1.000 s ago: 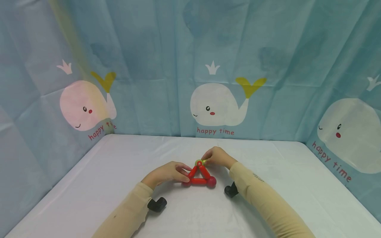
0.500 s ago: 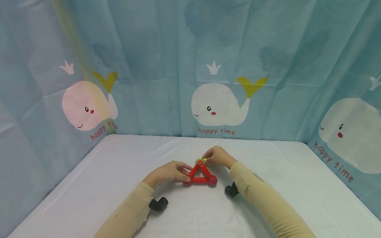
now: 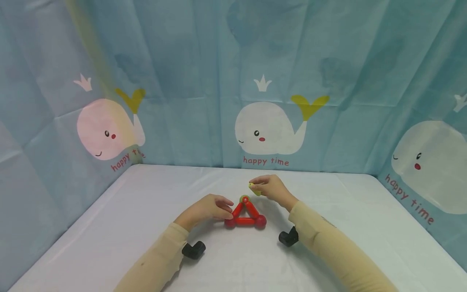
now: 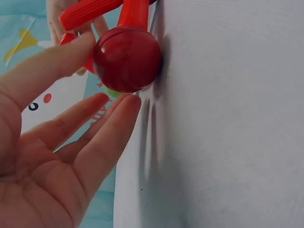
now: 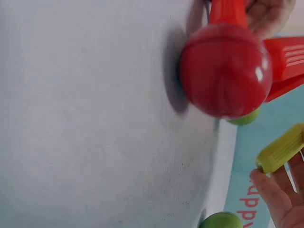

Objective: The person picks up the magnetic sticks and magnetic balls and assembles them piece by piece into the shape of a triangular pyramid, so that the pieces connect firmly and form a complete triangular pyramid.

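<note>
Two red balls, left [image 3: 230,222] and right [image 3: 260,221], are joined by a red magnetic rod [image 3: 245,221] on the white table. Two more red rods slant from them toward a green ball [image 3: 244,198], forming a triangle in the head view. My left hand [image 3: 209,207] is at the left red ball [image 4: 128,59]; the thumb tip is right at its side, the other fingers extended just past it. My right hand [image 3: 273,190] pinches a yellow rod [image 5: 281,148] between thumb and fingers, held above and behind the triangle's tip.
A second green ball [image 5: 221,220] shows at the bottom of the right wrist view. Black wrist-worn pieces stick out under the left sleeve [image 3: 194,250] and the right sleeve [image 3: 289,237]. A blue whale-print curtain [image 3: 189,134] stands behind the table [image 3: 153,202].
My right hand has lifted the yellow rod up and away from the green ball at the triangle's tip. My left hand has risen slightly; the triangle stays in place.
</note>
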Demonstrator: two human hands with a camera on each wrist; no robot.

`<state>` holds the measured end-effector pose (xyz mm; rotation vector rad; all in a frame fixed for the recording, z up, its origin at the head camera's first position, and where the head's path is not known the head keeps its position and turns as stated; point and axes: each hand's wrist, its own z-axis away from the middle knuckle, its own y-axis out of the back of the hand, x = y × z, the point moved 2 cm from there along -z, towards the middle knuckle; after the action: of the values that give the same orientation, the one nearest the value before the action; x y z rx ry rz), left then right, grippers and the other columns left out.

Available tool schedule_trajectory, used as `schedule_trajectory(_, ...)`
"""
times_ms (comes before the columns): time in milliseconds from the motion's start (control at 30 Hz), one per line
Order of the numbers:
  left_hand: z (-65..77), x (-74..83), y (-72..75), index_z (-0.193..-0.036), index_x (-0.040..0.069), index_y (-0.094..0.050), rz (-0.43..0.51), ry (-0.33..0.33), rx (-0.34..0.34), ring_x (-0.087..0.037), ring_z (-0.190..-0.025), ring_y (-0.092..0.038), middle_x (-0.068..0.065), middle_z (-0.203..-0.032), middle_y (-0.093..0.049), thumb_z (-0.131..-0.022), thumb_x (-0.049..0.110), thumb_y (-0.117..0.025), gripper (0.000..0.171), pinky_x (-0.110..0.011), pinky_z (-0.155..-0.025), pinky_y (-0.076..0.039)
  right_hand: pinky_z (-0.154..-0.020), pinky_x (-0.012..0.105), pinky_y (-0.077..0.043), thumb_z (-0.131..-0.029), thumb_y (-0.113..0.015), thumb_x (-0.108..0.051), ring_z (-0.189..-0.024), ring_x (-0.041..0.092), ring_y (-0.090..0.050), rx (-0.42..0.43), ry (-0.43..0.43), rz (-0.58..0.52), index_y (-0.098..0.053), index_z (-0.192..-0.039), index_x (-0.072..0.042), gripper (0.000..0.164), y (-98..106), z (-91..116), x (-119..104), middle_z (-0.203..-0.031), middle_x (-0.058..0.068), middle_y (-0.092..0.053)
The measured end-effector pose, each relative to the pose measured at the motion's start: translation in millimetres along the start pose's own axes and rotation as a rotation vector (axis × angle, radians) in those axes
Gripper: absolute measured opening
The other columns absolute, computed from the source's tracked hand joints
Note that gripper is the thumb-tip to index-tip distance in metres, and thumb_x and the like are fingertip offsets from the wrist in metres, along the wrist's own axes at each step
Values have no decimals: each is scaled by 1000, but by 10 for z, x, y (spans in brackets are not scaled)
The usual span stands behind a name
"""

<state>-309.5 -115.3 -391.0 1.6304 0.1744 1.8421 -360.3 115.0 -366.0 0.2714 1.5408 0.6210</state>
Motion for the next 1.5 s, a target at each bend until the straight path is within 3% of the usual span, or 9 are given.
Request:
schedule_trajectory(267, 33, 70, 112, -123, 8, -68, 43, -17, 103, -14, -99, -69, -4, -109, -75, -87, 16, -72, 38, -40, -97, -54, -84, 44, -54, -90, -72, -33, -108, 21, -65, 20, 24, -58, -76, -113, -20, 26, 47, 173, -87, -112, 2, -75)
schedule_trajectory(433, 59, 138, 147, -124, 6, -67, 147, -37, 156, -15, -98, -70, -6, -113, -74, -89, 17, -71, 37, -41, -98, -54, -66, 29, -48, -88, -75, -31, -108, 23, -71, 36, 69, -164, -76, -113, -17, 28, 39, 250, -213, -108, 4, -76)
schedule_trajectory(533, 73, 168, 154, -122, 8, -68, 162, -50, 172, -14, -97, -70, -4, -112, -74, -89, 21, -72, 36, -42, -99, -53, -78, 28, -58, -90, -73, -26, -107, 24, -72, 27, 114, -220, -74, -114, -10, 29, 7, 293, -303, -109, 8, -76)
schedule_trajectory(633, 90, 195, 151, -122, 11, -69, 165, -54, 170, -14, -98, -69, -1, -112, -74, -88, 24, -73, 36, -45, -100, -52, -94, 35, -56, -91, -72, -21, -106, 22, -72, 7, 151, -257, -73, -115, -6, 28, -40, 316, -383, -111, 11, -75)
schedule_trajectory(833, 131, 251, 136, -124, 11, -68, 219, -62, 169, -23, -103, -72, -4, -117, -72, -89, 31, -73, 41, -51, -103, -49, -91, 36, -57, -91, -72, -18, -102, 21, -73, -40, 166, -316, -73, -113, -3, 27, -133, 335, -469, -110, 12, -74)
schedule_trajectory(1067, 151, 292, 79, -113, 8, -71, 303, -134, 199, -28, -104, -71, -6, -111, -74, -88, 26, -74, 31, -41, -98, -54, -93, 38, -57, -92, -70, -17, -101, 22, -74, -70, 175, -340, -72, -114, -2, 26, -207, 387, -467, -107, 11, -75)
schedule_trajectory(1233, 165, 298, 61, -111, 7, -71, 279, -173, 198, -16, -97, -69, -5, -107, -74, -88, 23, -75, 28, -40, -96, -53, -93, 37, -57, -92, -71, -21, -98, 19, -74, -65, 170, -322, -73, -113, -4, 27, -248, 432, -459, -107, 10, -76)
schedule_trajectory(1500, 164, 290, 106, -105, 13, -73, 131, -142, 168, -16, -96, -65, 0, -103, -74, -86, 31, -76, 26, -47, -96, -51, -92, 38, -57, -89, -74, -25, -95, 15, -68, 38, 159, -190, -77, -107, -14, 21, -240, 519, -462, -104, 2, -76)
